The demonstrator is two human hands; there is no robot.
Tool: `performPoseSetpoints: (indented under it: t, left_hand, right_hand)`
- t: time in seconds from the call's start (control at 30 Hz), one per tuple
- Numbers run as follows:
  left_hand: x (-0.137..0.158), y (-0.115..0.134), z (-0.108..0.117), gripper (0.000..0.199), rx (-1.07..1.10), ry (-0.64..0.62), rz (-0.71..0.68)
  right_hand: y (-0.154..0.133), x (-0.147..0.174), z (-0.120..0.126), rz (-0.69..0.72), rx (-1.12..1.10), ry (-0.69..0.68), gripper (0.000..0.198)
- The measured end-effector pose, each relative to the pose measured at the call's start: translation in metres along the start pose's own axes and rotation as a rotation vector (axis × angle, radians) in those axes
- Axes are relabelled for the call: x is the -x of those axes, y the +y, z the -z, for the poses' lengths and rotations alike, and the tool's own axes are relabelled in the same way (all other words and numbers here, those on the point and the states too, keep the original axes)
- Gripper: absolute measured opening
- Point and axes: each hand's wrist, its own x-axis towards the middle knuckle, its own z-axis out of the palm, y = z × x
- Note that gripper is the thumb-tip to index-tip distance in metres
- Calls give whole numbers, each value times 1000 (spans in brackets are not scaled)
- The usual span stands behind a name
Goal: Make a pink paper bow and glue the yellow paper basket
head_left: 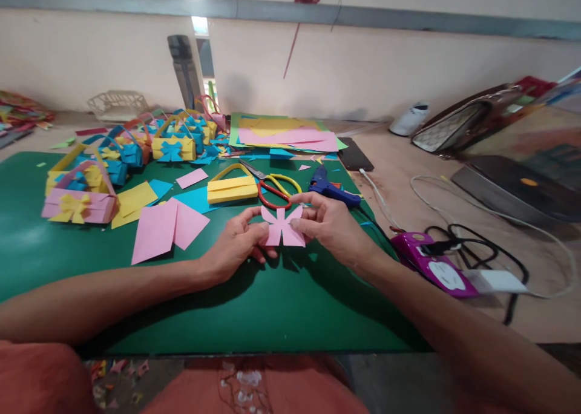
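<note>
A pink paper bow cutout (283,231) is held up just over the green mat, its slits and pointed upper tips facing me. My left hand (242,239) pinches its left side between thumb and fingers. On the other side, my right hand (324,223) grips the right edge, thumb in front. Right behind the cutout lie scissors (276,195) with one red and one yellow handle. Beside them sits a small yellow paper basket (232,189) with a handle. A blue glue gun (331,187) rests beyond my right hand. Folded pink paper pieces (157,231) lie left of my left hand.
Several finished paper baskets (82,203) with bows crowd the mat's left and back. Coloured sheets (290,134) are stacked at the back, near a black phone (355,154). To the right are a purple power strip (431,266) with cables, a handbag (458,123) and a dark bottle (184,69) stands back left.
</note>
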Motion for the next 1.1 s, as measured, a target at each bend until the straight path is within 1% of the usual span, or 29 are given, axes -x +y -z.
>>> performPoseSetpoints:
  t: [0.07, 0.1, 0.13, 0.17, 0.2, 0.23, 0.27, 0.3, 0.33, 0.4, 0.43, 0.5, 0.6, 0.67, 0.73, 0.83, 0.9, 0.93, 1.0, 1.1]
  left_hand:
    - [-2, 1, 6, 38, -200, 166, -148]
    - [-2, 1, 9, 36, -312, 239, -264]
    - [-3, 0, 13, 33, -431, 281, -400]
    - [-4, -1, 15, 29, -553, 283, -547]
    - [-4, -2, 17, 25, -673, 247, -693]
    - [-4, -4, 18, 20, -787, 177, -827]
    - [-4, -6, 19, 15, -889, 85, -938]
    - [-4, -9, 18, 12, -977, -13, -1013]
    - [-3, -11, 17, 11, -1049, -102, -1051]
    - [-3, -14, 15, 13, -1165, -222, -1045]
    - [-3, -15, 15, 15, -1209, -258, -1022]
    - [-3, -16, 14, 19, -1269, -287, -991]
    - [-4, -17, 15, 23, -1318, -278, -996]
    - [-4, -17, 16, 24, -1336, -271, -1009]
    - [-4, -17, 16, 24, -1346, -267, -1030]
    - [-4, -17, 17, 23, -1349, -232, -1083]
    - [-3, -17, 19, 20, -1351, -162, -1147]
    - [-3, -17, 19, 19, -1355, -126, -1186]
    - [0, -15, 20, 17, -1362, -80, -1268]
    - [6, -14, 20, 19, -1375, -106, -1351]
  right_hand:
    - [4, 2, 1, 2, 66, -12, 37]
    - [6, 3, 1, 7, 116, -22, 37]
    - [8, 3, 1, 14, 165, -29, 37]
    - [11, 4, 0, 23, 204, -31, 37]
    - [13, 5, 0, 34, 235, -29, 38]
    - [15, 6, 0, 45, 257, -21, 39]
    - [17, 6, -1, 59, 281, -7, 39]
    - [18, 7, -1, 77, 322, 9, 40]
    - [18, 8, -1, 96, 374, 23, 39]
    - [19, 9, 0, 132, 493, 40, 37]
    - [19, 10, 0, 147, 553, 42, 35]
    - [19, 12, 0, 168, 659, 36, 31]
    - [18, 13, 0, 188, 818, 43, 27]
    - [14, 13, 2, 200, 933, 78, 26]
    - [6, 10, 6, 207, 1028, 144, 27]
    - [-9, 1, 20, 194, 1184, 283, 29]
    - [-15, -9, 32, 137, 1513, 353, 30]
    - [-16, -14, 39, 76, 1626, 337, 30]
    - [-13, -24, 50, 10, 1652, 327, 31]
    - [-4, -35, 63, -66, 1655, 279, 31]
